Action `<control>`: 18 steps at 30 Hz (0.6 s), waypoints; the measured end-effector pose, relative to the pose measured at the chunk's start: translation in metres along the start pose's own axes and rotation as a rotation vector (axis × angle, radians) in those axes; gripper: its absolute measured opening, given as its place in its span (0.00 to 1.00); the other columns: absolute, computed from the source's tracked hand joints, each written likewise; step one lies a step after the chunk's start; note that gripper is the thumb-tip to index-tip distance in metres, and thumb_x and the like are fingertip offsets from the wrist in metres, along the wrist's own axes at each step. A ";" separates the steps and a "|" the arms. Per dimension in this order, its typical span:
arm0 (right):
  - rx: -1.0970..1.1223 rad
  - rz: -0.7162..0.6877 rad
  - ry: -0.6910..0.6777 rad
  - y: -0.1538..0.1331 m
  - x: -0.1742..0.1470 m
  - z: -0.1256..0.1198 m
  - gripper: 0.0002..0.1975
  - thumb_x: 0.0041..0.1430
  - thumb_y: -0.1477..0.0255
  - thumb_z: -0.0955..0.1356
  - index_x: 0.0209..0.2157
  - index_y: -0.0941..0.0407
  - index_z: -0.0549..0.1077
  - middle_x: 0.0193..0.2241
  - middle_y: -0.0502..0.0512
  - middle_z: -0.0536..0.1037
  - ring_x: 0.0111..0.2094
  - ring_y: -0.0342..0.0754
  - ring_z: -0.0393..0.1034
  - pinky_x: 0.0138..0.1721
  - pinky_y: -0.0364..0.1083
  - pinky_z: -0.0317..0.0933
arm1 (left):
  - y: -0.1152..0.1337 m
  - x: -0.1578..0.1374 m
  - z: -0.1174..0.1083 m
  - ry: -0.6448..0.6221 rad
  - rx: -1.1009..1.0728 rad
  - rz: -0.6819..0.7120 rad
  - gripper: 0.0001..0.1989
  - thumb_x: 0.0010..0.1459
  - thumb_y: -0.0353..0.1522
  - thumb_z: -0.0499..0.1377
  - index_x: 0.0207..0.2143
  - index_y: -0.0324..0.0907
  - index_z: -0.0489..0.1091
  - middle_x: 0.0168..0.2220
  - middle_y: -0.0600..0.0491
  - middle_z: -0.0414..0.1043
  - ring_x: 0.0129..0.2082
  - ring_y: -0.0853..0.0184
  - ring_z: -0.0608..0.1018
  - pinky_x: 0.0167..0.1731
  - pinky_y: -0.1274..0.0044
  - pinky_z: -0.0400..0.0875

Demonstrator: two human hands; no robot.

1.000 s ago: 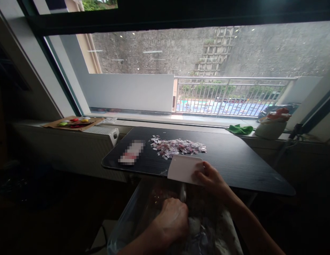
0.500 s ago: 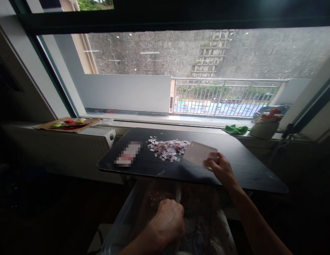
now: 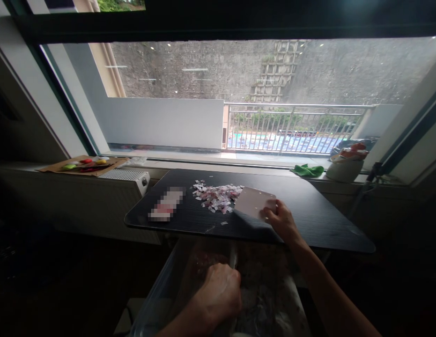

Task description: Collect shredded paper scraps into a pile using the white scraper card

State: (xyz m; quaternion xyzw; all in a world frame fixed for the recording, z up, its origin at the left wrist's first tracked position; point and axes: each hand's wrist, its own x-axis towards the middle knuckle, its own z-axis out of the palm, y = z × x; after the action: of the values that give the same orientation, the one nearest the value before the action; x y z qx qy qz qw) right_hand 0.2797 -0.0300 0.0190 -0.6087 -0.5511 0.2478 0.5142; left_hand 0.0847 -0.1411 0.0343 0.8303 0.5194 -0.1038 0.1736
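My right hand (image 3: 281, 217) grips a pale, flat rectangular card (image 3: 254, 202) by its right end, thumb on top. The card is tilted over the dark table (image 3: 309, 220), its left edge against the right side of a pile of small printed paper pieces (image 3: 218, 196). One loose piece (image 3: 224, 223) lies apart near the table's front edge. My left hand (image 3: 221, 285) is a closed fist over a clear plastic bin (image 3: 158, 285) below the table. Its fingertips are turned away, so what they hold cannot be made out.
A blurred-out card-like item (image 3: 167, 204) lies on the table's left part. On the sill to the right are a green cloth (image 3: 308, 171) and a pale tub (image 3: 345, 168) with stuff in it. A radiator (image 3: 129, 180) and a brown board (image 3: 80, 166) with coloured items stand left.
The card in my right hand has shifted slightly left, against the pile. A single paper piece now lies separate in front of it. My left fist stays nearly where it was.
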 end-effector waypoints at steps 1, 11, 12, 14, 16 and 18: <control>0.005 -0.001 -0.002 0.001 0.002 0.002 0.15 0.45 0.66 0.64 0.36 0.57 0.65 0.28 0.53 0.74 0.28 0.47 0.70 0.30 0.46 0.64 | 0.000 0.000 0.001 0.013 0.000 0.004 0.17 0.50 0.28 0.47 0.36 0.34 0.74 0.35 0.39 0.74 0.37 0.58 0.76 0.37 0.72 0.68; 0.095 0.040 -0.177 -0.006 -0.010 0.007 0.14 0.45 0.68 0.65 0.37 0.57 0.66 0.28 0.53 0.75 0.28 0.47 0.71 0.29 0.45 0.64 | 0.002 0.000 -0.004 -0.012 -0.008 0.013 0.17 0.49 0.26 0.48 0.36 0.33 0.74 0.35 0.37 0.74 0.37 0.54 0.76 0.37 0.68 0.69; 0.099 0.043 -0.168 -0.007 -0.011 0.006 0.15 0.46 0.68 0.64 0.37 0.57 0.66 0.29 0.53 0.75 0.28 0.47 0.71 0.29 0.45 0.64 | 0.002 0.000 -0.004 -0.011 -0.008 0.015 0.17 0.49 0.26 0.48 0.37 0.32 0.74 0.35 0.36 0.74 0.37 0.53 0.76 0.37 0.68 0.69; 0.098 0.045 -0.146 -0.009 -0.012 0.004 0.15 0.45 0.68 0.65 0.37 0.58 0.66 0.28 0.53 0.75 0.28 0.47 0.70 0.28 0.45 0.64 | 0.002 0.000 -0.004 -0.007 -0.011 0.018 0.17 0.49 0.26 0.48 0.36 0.32 0.74 0.35 0.36 0.74 0.37 0.53 0.76 0.37 0.67 0.70; 0.096 0.050 -0.158 -0.010 -0.013 0.004 0.15 0.45 0.68 0.65 0.37 0.58 0.66 0.28 0.53 0.75 0.28 0.46 0.70 0.28 0.45 0.64 | 0.002 0.000 -0.004 -0.001 -0.014 0.023 0.17 0.48 0.25 0.48 0.36 0.32 0.74 0.34 0.36 0.74 0.37 0.53 0.76 0.36 0.67 0.70; 0.082 0.045 -0.191 -0.011 -0.015 0.003 0.14 0.45 0.68 0.65 0.37 0.58 0.66 0.28 0.52 0.75 0.27 0.46 0.70 0.28 0.44 0.64 | 0.001 0.001 -0.003 0.010 -0.016 0.027 0.17 0.47 0.25 0.49 0.35 0.32 0.74 0.33 0.36 0.75 0.36 0.52 0.76 0.36 0.66 0.70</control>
State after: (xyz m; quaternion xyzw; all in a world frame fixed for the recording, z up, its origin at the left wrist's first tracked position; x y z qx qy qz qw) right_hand 0.2681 -0.0439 0.0241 -0.5728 -0.5733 0.3384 0.4782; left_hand 0.0863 -0.1400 0.0369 0.8363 0.5097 -0.0931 0.1792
